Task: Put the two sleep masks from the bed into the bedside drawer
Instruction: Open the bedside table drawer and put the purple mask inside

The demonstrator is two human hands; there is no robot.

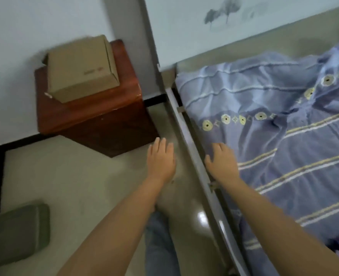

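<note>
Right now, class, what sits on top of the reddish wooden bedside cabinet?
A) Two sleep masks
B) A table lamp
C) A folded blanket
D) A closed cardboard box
D: a closed cardboard box rests on the reddish wooden cabinet beside the bed; no lamp, blanket or sleep masks show there.

home bedroom | bed (194, 172) w/ purple quilt (284, 136) | wood bedside cabinet (105, 124) | tile floor (75, 186)
</note>
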